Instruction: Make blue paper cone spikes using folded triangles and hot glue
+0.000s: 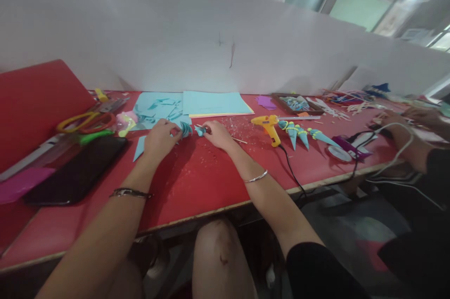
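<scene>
My left hand (pixel 162 137) is closed at a curled blue paper piece (pixel 186 129), above the red tabletop (pixel 197 182). Just to its right, my right hand (pixel 217 134) pinches a small folded blue paper piece (pixel 200 130). A small gap separates the two pieces. Partly under my left hand lies a pointed blue paper (pixel 139 148). Behind the hands are blue paper sheets (pixel 214 103) and a pile of cut blue scraps (pixel 161 109). A thin stick (pixel 239 140) lies beside my right wrist.
Right of my hands are a yellow glue gun (pixel 267 126) with a black cord, blue paper cones (pixel 294 134), and a brown tray (pixel 297 103). At left lie scissors (pixel 79 122) and a black phone (pixel 77 172). Another person's hands (pixel 395 123) work at far right.
</scene>
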A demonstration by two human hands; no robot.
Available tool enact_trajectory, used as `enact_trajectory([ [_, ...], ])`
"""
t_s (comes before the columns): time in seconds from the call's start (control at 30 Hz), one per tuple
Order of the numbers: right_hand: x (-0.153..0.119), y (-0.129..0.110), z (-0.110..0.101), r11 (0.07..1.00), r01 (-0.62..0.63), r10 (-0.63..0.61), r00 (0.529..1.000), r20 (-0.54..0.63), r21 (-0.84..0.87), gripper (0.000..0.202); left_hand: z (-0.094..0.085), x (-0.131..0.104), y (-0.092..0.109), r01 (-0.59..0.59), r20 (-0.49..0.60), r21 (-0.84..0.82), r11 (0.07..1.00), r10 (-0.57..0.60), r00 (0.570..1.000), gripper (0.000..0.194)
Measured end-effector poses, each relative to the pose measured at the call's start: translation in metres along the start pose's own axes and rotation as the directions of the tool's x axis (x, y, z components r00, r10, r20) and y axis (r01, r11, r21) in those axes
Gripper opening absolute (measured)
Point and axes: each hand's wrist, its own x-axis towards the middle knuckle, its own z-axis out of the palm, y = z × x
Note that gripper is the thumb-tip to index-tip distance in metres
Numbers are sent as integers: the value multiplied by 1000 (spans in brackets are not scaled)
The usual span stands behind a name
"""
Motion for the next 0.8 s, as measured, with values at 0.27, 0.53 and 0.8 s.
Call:
enact_trajectory([
  [0.27,3,-3,-1,997,-5,10,998,-70,74,16,-1,0,5,1,-27,-40,999,-2,1000,16],
  [0.53,-3,-22,-19,988,98,-49,932,-360,119,17,-16,1,24,-137,-137,-199,970,111,984,13],
  [0.8,-15,-41,-26,964,224,-252,938,-236,-140,21,-16,-2,30,-175,-45,-230,957,169,985,23],
])
